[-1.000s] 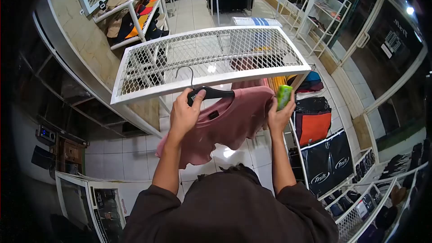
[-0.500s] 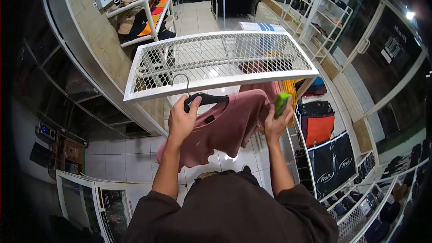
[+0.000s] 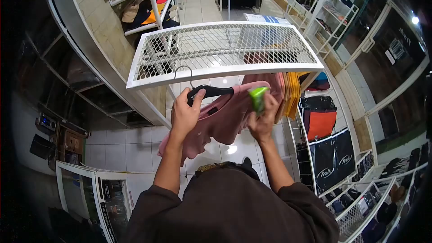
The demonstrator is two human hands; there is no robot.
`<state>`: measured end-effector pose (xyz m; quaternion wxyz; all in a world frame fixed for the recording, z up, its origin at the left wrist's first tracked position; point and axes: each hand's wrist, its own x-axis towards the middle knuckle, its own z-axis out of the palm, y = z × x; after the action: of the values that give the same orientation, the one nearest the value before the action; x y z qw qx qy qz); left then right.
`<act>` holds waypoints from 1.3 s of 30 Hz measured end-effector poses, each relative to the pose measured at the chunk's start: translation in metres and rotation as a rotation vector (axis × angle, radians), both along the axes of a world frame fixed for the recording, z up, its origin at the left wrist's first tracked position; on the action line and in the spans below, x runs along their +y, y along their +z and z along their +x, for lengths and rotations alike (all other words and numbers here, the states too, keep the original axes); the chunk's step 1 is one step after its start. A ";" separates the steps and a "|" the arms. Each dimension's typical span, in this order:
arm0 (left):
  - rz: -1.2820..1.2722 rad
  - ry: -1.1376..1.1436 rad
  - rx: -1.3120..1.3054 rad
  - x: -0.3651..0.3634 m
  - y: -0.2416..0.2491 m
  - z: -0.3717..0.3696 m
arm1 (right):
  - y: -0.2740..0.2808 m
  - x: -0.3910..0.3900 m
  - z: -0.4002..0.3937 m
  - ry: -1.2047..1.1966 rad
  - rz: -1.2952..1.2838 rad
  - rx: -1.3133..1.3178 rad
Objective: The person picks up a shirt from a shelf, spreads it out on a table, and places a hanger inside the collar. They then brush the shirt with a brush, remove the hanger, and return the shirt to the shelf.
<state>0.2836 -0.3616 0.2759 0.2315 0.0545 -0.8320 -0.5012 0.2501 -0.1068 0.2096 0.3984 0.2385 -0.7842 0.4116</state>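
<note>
My left hand grips one arm of a black clothes hanger, with the thumb on top of it. The hanger's metal hook sticks up in front of the rack edge. From the hanger droops a pink T-shirt, its neckline facing me and one side slipped off the hanger end. In my right hand is a small bright green object, blurred by motion; I cannot tell its kind. It overlaps the shirt's far shoulder in this view.
A white rack with a mesh top stands right ahead, with yellow shirts hanging under its right end. Folded clothes in plastic lie on the right. Caps fill a shelf at the upper left.
My right hand has moved left with the green object, from beside the shirt to over its far shoulder. My left hand keeps its hold on the hanger. The view has shifted slightly.
</note>
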 end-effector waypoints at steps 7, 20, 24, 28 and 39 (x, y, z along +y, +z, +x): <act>0.113 -0.061 0.065 -0.003 0.006 0.004 | -0.020 0.028 -0.037 -0.365 -0.158 -0.308; -0.290 -0.229 0.322 -0.003 0.008 0.018 | -0.020 0.039 -0.037 -0.286 -0.147 -0.218; -0.483 -0.296 0.367 -0.002 0.016 0.021 | 0.026 0.020 -0.001 0.038 0.021 -0.026; -0.569 -0.282 0.430 -0.003 0.014 0.024 | 0.011 0.030 -0.030 -0.125 -0.012 -0.137; -0.868 -0.255 0.608 -0.006 0.003 0.031 | 0.016 0.039 -0.031 -0.081 0.075 -0.196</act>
<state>0.3141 -0.3680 0.2791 0.4003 -0.2950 -0.8580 -0.1290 0.2190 -0.0675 0.2259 0.3270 0.1799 -0.8432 0.3870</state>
